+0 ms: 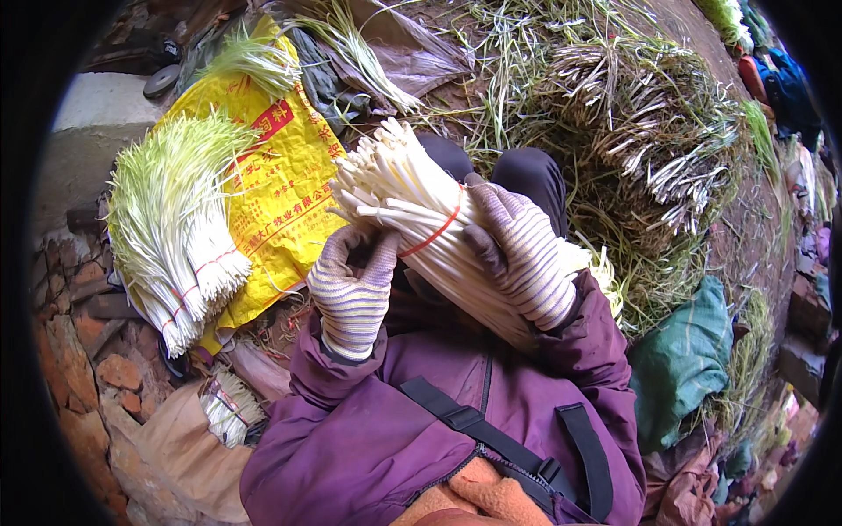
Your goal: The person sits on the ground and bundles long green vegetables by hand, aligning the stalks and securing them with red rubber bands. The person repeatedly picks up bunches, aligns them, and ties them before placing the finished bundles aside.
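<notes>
A thick bundle of white leafy stalks (427,204), resembling blanched garlic chives, lies slanted across my lap with a red band (434,233) around it. My right hand (523,253), in a striped knit glove, grips it from the right, just past the band. At its lower left side, my left hand (355,286), gloved alike, pinches the bundle's edge near the band; those fingertips are partly hidden. The cut white ends point up and left. Pale leaves (602,279) stick out beyond my right forearm.
Banded bundles (191,263) lie on a yellow printed sack (283,177) to the left. Loose stalks (375,59) lie ahead. A large heap of stalks and withered leaves (644,131) spreads at right, near a green sack (687,361). Broken bricks (118,371) line the left side.
</notes>
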A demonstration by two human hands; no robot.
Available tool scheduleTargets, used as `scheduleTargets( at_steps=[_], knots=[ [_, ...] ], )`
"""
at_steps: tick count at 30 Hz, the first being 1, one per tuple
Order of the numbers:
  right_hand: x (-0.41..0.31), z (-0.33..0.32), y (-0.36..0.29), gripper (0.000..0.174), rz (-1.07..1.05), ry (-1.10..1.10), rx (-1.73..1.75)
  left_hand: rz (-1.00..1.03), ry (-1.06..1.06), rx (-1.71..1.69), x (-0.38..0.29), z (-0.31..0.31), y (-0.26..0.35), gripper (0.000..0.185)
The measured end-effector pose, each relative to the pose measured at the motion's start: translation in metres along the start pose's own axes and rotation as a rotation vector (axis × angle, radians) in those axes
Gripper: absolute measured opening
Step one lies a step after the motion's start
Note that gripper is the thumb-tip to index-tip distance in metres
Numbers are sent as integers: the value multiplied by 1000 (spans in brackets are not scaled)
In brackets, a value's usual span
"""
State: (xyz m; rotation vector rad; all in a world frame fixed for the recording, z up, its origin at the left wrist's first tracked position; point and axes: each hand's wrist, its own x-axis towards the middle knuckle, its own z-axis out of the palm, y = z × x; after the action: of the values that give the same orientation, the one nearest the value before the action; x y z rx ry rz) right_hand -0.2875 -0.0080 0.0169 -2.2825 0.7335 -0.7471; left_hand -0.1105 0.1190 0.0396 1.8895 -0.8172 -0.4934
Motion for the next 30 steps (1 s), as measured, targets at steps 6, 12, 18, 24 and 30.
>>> scheduleTargets(
  at_steps=[6, 12, 18, 24, 30],
  knots=[
    [-2, 0, 2, 50, 3, 7, -4, -57, 20, -259, 0, 3, -10, 17],
    [-1, 0, 1, 50, 26, -2, 21, -110, -8, -304, -15, -12, -18, 14],
    [-3, -2, 2, 49, 48, -52, 43, -48, -153, -253, -21, -22, -23, 13],
    [-3, 0, 2, 50, 19, 5, 27, 137, -152, -378, -14, -17, -23, 12],
    [-4, -6, -2, 49, 73, -75, 41, -33, -339, -692, -12, -16, -28, 21]
  ],
)
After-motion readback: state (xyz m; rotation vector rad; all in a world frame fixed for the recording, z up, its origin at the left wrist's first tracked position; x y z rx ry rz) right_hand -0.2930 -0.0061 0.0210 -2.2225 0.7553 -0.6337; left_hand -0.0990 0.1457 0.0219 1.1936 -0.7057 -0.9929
